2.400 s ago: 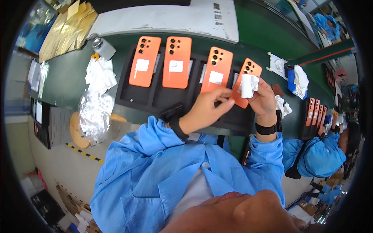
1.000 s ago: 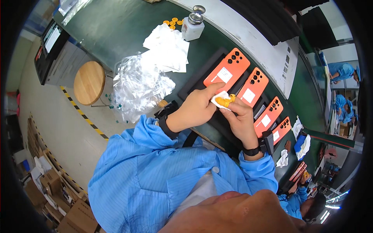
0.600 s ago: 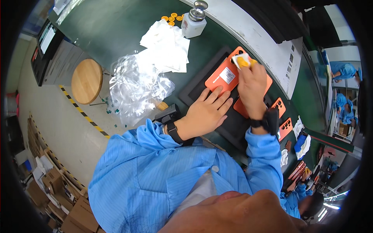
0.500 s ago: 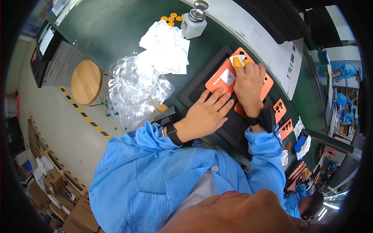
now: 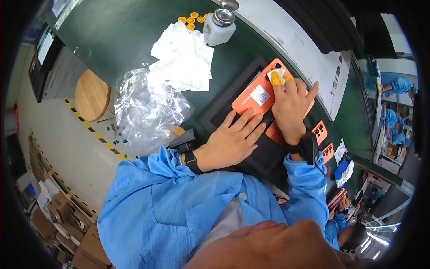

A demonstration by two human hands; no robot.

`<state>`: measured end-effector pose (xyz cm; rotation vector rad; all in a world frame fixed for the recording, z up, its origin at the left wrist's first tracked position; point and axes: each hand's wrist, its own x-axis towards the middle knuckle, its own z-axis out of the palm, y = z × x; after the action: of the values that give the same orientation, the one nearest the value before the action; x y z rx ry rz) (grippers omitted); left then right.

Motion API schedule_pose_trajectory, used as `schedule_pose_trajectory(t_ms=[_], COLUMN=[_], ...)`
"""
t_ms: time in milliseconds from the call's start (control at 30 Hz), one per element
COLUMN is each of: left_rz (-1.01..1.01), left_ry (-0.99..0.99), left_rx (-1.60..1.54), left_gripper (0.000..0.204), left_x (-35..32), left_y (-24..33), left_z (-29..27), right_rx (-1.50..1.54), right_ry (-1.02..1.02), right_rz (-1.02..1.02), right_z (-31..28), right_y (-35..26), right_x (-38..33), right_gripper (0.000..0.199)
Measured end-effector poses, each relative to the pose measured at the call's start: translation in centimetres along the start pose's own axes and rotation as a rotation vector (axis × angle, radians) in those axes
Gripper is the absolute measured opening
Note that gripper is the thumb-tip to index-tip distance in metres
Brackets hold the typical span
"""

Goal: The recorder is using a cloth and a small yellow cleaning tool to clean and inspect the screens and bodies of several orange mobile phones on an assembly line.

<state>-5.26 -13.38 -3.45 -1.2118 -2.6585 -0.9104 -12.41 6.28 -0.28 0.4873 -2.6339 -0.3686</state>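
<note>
1. Left hand is lying pretty flat, fingers spread apart and not gripping anything, tips on the lower end of the orange phone at the black tray's left end.
2. Right hand reaches over the tray, clamped on a white wipe at that phone's camera lenses.
3. That same hand blocks a good bit of the second phone on the tray.
4. Left of the tray: white sheets and a clear plastic bag. Pump bottle's beyond its upper-left corner.
5. Versus half a second ago, the wipe's still on the lenses, but one right finger sticks out more.
</note>
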Motion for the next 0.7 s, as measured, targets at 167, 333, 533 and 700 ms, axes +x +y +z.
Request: schedule_pose_trajectory(t_ms=[167, 333, 533, 700], left_rz=[-0.029, -0.003, -0.036, -0.024], left_ry=[0.016, -0.013, -0.004, -0.016], left_rx=[0.004, -0.004, -0.012, -0.016], left_gripper=[0.060, 0.061, 0.059, 0.058], left_x=[-0.1, -0.2, -0.1, 0.0], left_y=[-0.2, 0.0, 0.0, 0.0], left_z=[0.0, -0.1, 0.0, -0.1], right_rx=[-0.061, -0.048, -0.011, -0.004], right_ry=[-0.024, -0.067, -0.055, -0.085], right_rz=[-0.012, 0.105, 0.103, 0.155], right_z=[0.5, 0.1, -0.2, -0.6], right_y=[1.3, 0.6, -0.3, -0.8], right_x=[3.5, 0.8, 0.7, -0.2], right_gripper=[0.028, 0.026, 0.025, 0.026])
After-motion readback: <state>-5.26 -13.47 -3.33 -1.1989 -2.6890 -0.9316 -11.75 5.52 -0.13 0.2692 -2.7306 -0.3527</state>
